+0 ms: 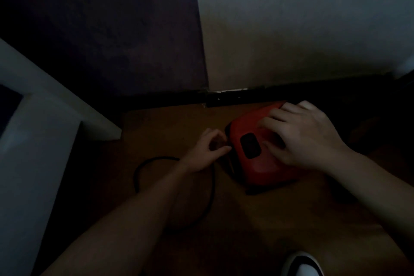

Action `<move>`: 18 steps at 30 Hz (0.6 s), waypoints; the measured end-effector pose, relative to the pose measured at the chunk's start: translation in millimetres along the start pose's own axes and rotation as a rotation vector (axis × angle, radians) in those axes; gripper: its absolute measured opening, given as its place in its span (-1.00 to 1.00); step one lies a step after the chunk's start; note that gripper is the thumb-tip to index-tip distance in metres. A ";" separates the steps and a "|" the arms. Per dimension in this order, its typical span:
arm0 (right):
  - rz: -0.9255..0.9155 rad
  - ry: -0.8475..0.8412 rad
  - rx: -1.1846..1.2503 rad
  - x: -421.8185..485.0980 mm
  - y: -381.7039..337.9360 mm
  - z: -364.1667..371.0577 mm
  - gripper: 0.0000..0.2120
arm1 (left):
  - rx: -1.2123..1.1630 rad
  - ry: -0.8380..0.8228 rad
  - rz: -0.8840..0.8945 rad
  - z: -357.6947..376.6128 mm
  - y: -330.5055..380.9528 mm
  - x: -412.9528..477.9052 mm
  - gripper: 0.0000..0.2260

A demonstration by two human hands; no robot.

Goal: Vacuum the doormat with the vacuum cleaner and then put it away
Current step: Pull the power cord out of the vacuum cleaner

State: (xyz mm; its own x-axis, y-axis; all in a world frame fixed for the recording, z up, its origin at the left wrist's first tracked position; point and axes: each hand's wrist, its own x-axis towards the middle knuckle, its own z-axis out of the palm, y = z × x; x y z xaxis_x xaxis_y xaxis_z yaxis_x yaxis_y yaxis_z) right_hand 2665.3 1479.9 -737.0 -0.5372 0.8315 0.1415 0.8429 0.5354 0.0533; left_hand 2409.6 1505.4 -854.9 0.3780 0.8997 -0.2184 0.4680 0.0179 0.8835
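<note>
A red vacuum cleaner (253,159) with a black panel on top sits on the wooden floor near the wall. My right hand (300,136) rests on top of its body, fingers spread and bent over the casing. My left hand (207,149) is at the vacuum's left end, fingers curled and pinching something dark there, probably the black cord (172,186), which loops on the floor under my left forearm. The dim light hides the exact grip. No doormat is in view.
A white furniture piece (44,141) stands at the left. A dark panel (100,29) and a pale wall (302,29) rise behind, with a black baseboard (246,96) along the floor. A white and black shoe tip (302,264) shows at the bottom edge.
</note>
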 end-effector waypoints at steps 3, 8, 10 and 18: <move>0.025 -0.017 -0.004 -0.5 -2.0 -2.4 -0.57 | -0.118 -0.001 -0.038 11.5 8.9 -27.4 -0.74; 0.037 -0.051 -0.003 -0.5 -4.6 -6.5 -0.51 | 0.055 0.055 -0.134 30.7 12.7 -61.3 -0.64; 0.048 -0.069 -0.012 -0.3 -5.8 -7.4 -0.50 | 0.127 -0.053 -0.171 33.8 11.1 -67.2 -0.60; 0.056 -0.085 -0.053 0.9 -6.5 -5.3 -0.60 | -0.243 -0.015 -0.488 53.1 -13.8 -58.6 -0.55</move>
State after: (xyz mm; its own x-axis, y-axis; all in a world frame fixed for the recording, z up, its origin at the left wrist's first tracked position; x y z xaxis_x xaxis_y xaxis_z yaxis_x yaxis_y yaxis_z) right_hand 2659.5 1476.4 -731.9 -0.4877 0.8708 0.0619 0.8711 0.4807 0.1003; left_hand 2423.4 1429.2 -876.2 0.1752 0.7555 -0.6313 0.3941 0.5338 0.7482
